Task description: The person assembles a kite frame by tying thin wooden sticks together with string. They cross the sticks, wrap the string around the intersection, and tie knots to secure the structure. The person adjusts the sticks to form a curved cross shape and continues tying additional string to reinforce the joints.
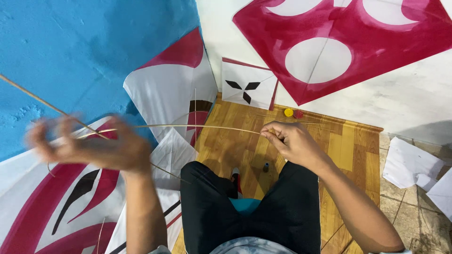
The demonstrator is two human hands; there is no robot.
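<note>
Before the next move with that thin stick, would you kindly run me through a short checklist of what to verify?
1. Right hand pinches one end of the thin bamboo stick: ok.
2. Left hand grip on the stick's other end: cannot tell, the hand is motion-blurred.
3. Stick unbroken between the hands: ok, it runs in one gentle bow.
4. Second stick slanting up-left past the left hand, held or loose: cannot tell.
5. Yellow and red caps by the wall lie apart from the hands: ok.
6. Small dark spool on the wooden floor stands upright: ok.
</note>
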